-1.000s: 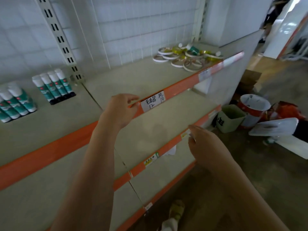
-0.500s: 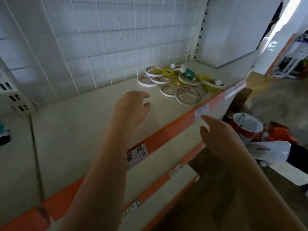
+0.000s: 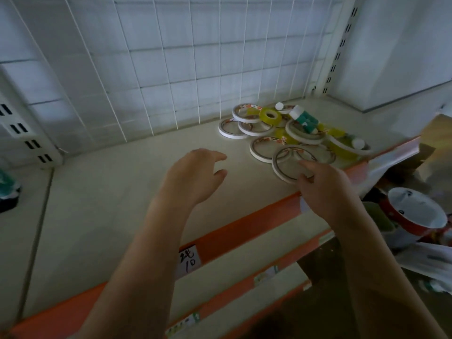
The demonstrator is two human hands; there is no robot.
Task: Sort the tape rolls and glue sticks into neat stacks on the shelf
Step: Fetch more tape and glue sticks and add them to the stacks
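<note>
A loose pile of tape rolls lies at the right end of the beige shelf (image 3: 117,192): several thin white rolls (image 3: 230,129), yellow rolls (image 3: 270,116) and a teal glue stick (image 3: 305,119) on top. Another glue stick's white cap (image 3: 358,143) shows at the pile's right. My right hand (image 3: 325,189) is at the nearest white roll (image 3: 277,167); its index finger lies inside the ring and its thumb is at the outer rim, pinching it. My left hand (image 3: 195,174) hovers over bare shelf left of the pile, fingers loosely curled, holding nothing.
A white wire grid (image 3: 171,69) backs the shelf. The orange front strip (image 3: 244,228) carries a handwritten label (image 3: 188,261). Dark-based glue sticks (image 3: 7,192) show at the far left edge. A red-and-white bucket (image 3: 415,214) and cardboard (image 3: 435,133) sit to the right.
My view swung right toward the tape pile. My left hand left the orange strip and moved over the shelf. My right hand rose from the lower shelf edge onto the nearest white roll.
</note>
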